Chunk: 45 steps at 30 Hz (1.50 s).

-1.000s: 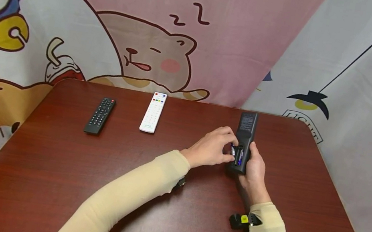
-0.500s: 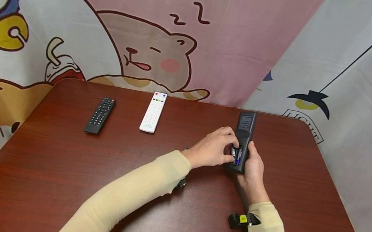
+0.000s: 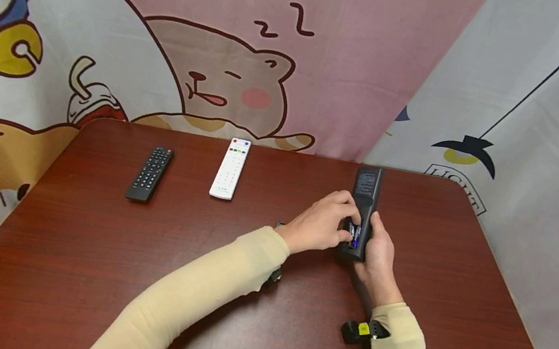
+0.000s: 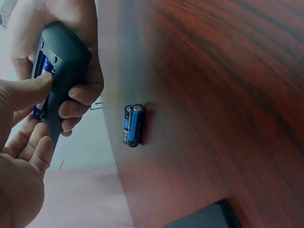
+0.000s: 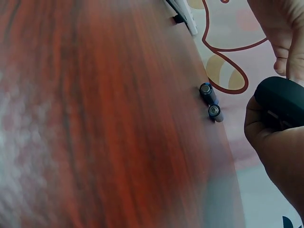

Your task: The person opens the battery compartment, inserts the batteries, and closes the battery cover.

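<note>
A black remote control (image 3: 367, 183) is tilted up above the table with its back toward the head camera and its battery compartment uncovered. My right hand (image 3: 380, 257) grips it from the right and underneath, fingers wrapped around its body in the left wrist view. Blue batteries (image 3: 355, 236) show inside the compartment. With thumb and fingers at opposite ends, my left hand (image 3: 324, 221) pinches a blue battery (image 4: 45, 65) at the compartment; the thumb partly covers it. In the right wrist view the remote's end (image 5: 282, 99) shows, its compartment out of sight.
Two blue-and-black batteries (image 4: 134, 124) lie side by side on the brown table (image 3: 233, 326), hidden in the head view. A white remote (image 3: 229, 169) and a smaller black remote (image 3: 150, 175) lie to the left. A cartoon-printed curtain (image 3: 353, 58) hangs behind the table.
The battery pinched by my left hand has gone from tilted at the compartment's left edge to lower inside it. The black remote and my right hand have shifted slightly left.
</note>
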Motion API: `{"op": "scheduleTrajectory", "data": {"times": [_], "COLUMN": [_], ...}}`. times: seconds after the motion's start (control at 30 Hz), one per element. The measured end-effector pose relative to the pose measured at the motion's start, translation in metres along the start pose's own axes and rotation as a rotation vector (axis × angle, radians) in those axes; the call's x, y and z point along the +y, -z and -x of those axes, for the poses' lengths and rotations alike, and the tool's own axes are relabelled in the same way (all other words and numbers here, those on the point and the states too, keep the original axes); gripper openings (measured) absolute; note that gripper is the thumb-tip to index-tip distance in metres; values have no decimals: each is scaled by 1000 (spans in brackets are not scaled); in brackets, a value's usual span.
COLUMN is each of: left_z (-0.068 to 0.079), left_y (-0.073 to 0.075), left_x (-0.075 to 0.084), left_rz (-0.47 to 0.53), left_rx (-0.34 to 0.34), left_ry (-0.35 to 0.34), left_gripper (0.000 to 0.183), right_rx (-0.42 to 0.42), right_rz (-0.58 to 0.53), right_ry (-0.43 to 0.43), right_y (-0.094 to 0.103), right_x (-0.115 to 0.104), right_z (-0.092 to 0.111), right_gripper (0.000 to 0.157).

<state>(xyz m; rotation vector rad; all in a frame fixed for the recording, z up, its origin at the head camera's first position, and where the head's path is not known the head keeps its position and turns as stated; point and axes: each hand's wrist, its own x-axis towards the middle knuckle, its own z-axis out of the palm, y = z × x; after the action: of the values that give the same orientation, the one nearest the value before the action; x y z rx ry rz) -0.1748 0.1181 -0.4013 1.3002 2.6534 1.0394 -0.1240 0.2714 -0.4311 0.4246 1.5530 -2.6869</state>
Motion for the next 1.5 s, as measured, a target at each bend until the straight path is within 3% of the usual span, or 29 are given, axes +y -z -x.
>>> {"op": "scheduleTrajectory", "data": {"times": [0.33, 0.53, 0.77, 1.5], "left_z": [2, 3, 6, 11], "left_y": [-1, -3, -5, -14], "left_x": [-2, -3, 0, 5], "left_rz": [-17, 4, 46, -8], "left_rx": [-8, -8, -18, 2], "left_ry": [-21, -32, -11, -47], "left_gripper": [21, 19, 28, 42], "right_rx": [-59, -52, -19, -26], "right_rz": [11, 29, 42, -1], "right_ry": [17, 26, 30, 53], "right_y": [1, 1, 1, 4], "right_x": [2, 2, 2, -2], "right_z": [-1, -1, 0, 1], "right_gripper": [42, 41, 40, 48]}}
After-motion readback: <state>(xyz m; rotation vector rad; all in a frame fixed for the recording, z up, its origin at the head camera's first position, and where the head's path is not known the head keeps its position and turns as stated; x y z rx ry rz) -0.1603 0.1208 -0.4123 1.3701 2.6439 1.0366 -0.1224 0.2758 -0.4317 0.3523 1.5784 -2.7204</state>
